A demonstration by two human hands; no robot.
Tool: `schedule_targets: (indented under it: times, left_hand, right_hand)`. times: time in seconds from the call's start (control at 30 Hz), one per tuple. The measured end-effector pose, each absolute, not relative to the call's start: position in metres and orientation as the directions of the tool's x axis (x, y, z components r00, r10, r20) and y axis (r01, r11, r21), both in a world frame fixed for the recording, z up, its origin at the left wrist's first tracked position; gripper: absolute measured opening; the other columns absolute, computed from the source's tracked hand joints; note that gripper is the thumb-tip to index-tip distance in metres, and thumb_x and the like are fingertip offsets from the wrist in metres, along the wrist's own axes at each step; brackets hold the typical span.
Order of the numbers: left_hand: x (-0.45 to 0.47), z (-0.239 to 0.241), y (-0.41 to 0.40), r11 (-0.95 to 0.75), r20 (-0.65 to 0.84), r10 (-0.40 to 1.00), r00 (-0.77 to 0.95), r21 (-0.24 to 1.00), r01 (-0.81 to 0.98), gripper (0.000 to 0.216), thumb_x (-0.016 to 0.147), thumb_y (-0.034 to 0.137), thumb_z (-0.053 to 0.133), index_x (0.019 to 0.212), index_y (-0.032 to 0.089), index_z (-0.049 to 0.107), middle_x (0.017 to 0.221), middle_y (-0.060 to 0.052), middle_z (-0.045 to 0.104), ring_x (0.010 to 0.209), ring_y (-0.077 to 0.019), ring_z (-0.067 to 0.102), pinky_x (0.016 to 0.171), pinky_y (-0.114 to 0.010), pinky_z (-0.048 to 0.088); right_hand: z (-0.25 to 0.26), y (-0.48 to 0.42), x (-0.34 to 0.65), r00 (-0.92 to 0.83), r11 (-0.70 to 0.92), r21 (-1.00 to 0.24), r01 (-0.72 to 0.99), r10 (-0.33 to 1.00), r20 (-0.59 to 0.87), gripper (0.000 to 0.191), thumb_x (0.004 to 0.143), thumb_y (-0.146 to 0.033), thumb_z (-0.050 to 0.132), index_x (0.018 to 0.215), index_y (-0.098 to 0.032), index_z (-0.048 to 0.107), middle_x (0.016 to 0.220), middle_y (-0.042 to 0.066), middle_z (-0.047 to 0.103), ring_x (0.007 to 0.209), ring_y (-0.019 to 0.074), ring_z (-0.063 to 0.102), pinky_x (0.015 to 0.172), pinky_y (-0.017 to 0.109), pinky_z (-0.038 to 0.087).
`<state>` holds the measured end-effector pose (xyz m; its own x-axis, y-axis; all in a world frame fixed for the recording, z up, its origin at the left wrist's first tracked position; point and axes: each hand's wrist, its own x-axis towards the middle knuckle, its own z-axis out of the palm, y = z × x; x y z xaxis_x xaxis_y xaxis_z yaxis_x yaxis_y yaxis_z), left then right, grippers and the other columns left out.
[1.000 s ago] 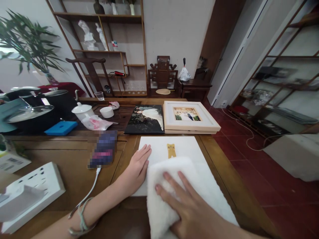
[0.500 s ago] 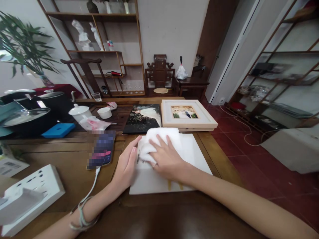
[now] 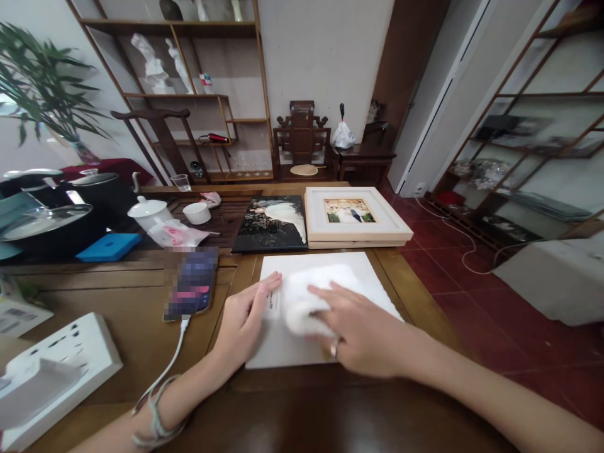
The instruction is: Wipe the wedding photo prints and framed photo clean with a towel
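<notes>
A white board (image 3: 302, 353) lies flat on the wooden table in front of me, with small dark print near its left side and a yellowish mark partly covered by my right hand. My left hand (image 3: 241, 318) rests along the board's left edge, fingers stretched out, holding nothing. A bunched white cloth (image 3: 302, 314) is on the board under my right hand (image 3: 363, 327), which presses and grips it. The cloth and those fingers are blurred by motion. A ring shows on one right finger.
Behind the board lie a dark photo panel (image 3: 271, 223) and a pale wooden picture frame (image 3: 315, 217). To the left are a phone (image 3: 195, 283) on a white cable, a blue block (image 3: 108, 246), a power strip (image 3: 89, 352), a lidded white bowl (image 3: 148, 214) and a dark pot (image 3: 47, 229).
My right hand and the cloth have moved right and toward me across the board, uncovering its back left part. My left hand has stayed at the left edge, shifting slightly.
</notes>
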<state>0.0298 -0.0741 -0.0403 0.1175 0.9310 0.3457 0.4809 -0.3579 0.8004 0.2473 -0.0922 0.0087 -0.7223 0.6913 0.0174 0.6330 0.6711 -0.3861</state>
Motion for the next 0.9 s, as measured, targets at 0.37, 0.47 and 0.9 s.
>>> schedule_targets:
  times: [0.37, 0.47, 0.9]
  left_hand:
    - [0.034, -0.05, -0.078, -0.548, 0.344, 0.836, 0.427, 0.482, 0.684, 0.035, 0.088, 0.02, 0.045, 0.121, 0.017, 0.057, 0.127, -0.014, 0.058, 0.123, -0.0292, 0.049, 0.106, -0.055, 0.031]
    - [0.033, -0.049, -0.079, -0.549, 0.325, 0.836, 0.443, 0.476, 0.687, 0.033, 0.089, 0.019, 0.043, 0.119, 0.016, 0.057, 0.128, -0.015, 0.056, 0.122, -0.0294, 0.049, 0.106, -0.056, 0.031]
    - [0.032, -0.054, -0.078, -0.527, 0.354, 0.847, 0.397, 0.462, 0.713, 0.039, 0.09, 0.025, 0.044, 0.126, 0.013, 0.049, 0.136, -0.016, 0.05, 0.13, -0.0271, 0.041, 0.107, -0.052, 0.033]
  right_hand:
    - [0.016, -0.015, 0.186, -0.65, 0.624, -0.375, 0.686, 0.757, 0.068, 0.042, 0.096, -0.041, 0.03, 0.101, -0.016, 0.063, 0.107, 0.011, 0.066, 0.101, 0.0255, 0.058, 0.086, 0.035, 0.041]
    - [0.017, -0.017, 0.189, -0.634, 0.607, -0.347, 0.715, 0.772, 0.043, 0.042, 0.095, -0.041, 0.031, 0.097, -0.016, 0.064, 0.102, 0.013, 0.067, 0.098, 0.0286, 0.058, 0.084, 0.038, 0.041]
    - [0.006, -0.071, 0.336, -0.419, 0.425, -0.305, 0.852, 0.904, 0.088, 0.039, 0.094, -0.044, 0.032, 0.101, -0.019, 0.062, 0.1, 0.011, 0.067, 0.098, 0.0284, 0.061, 0.083, 0.042, 0.048]
